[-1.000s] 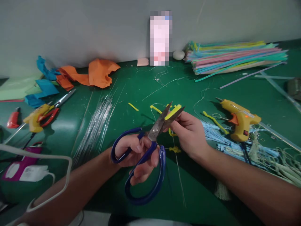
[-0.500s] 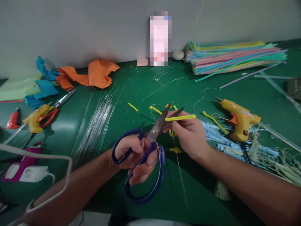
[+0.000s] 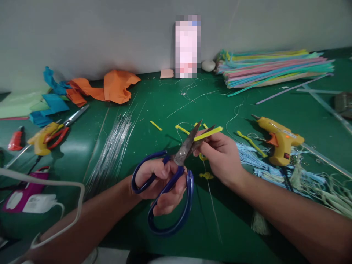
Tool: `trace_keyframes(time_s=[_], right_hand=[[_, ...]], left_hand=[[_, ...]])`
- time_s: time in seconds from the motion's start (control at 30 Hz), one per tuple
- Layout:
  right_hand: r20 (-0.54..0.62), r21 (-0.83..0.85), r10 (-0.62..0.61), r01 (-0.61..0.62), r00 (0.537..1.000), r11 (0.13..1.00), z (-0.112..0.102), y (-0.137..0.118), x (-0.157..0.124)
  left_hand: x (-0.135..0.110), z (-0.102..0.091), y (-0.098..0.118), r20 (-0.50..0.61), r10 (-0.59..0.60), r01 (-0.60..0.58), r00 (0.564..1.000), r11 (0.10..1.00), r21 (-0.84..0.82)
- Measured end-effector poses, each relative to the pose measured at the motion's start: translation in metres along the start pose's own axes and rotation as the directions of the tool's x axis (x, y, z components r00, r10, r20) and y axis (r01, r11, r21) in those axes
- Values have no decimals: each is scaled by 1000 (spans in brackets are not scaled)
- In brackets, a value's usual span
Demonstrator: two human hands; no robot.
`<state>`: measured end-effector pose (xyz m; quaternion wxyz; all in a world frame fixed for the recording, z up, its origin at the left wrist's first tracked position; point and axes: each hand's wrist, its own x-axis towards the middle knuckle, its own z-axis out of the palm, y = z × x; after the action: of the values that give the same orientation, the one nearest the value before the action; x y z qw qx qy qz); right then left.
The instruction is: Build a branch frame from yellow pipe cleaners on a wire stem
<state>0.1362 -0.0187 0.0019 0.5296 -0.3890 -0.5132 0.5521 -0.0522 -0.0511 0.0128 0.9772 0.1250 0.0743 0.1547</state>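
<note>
My left hand (image 3: 161,183) grips large blue-handled scissors (image 3: 176,172) with fingers through the loops; the blades are parted and point up to the right. My right hand (image 3: 221,156) pinches a short yellow pipe cleaner piece (image 3: 209,133) that lies between the blades. Other yellow pieces lie on the green table: one piece (image 3: 155,125) to the left, a curled bit (image 3: 205,175) below my right hand, a longer piece (image 3: 249,141) to the right.
A yellow glue gun (image 3: 279,141) lies to the right beside pale blue tassels (image 3: 254,157). Thin silver wires (image 3: 112,146) fan out left of centre. Red-handled scissors (image 3: 63,126) and orange paper (image 3: 115,85) sit at left. A stack of coloured pipe cleaners (image 3: 275,68) lies at back right.
The yellow piece in my right hand swung from tilted to level and is now tilted up again between the blades. Both hands stayed almost in place.
</note>
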Motion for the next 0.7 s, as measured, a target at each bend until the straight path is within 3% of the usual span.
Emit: trace_keyframes(time_s=[0.33, 0.53, 0.7], right_hand=[[22, -55, -41, 42, 999, 998, -3, 3, -3], [-3, -118, -96, 95, 995, 988, -3, 4, -3], [-108, -129, -98, 83, 989, 988, -2, 3, -2]], left_hand=[[0, 0, 5, 122, -69, 53, 990, 990, 127], [0, 5, -3, 75, -92, 80, 993, 985, 150], [-8, 15, 3, 10, -57, 51, 998, 949, 312]])
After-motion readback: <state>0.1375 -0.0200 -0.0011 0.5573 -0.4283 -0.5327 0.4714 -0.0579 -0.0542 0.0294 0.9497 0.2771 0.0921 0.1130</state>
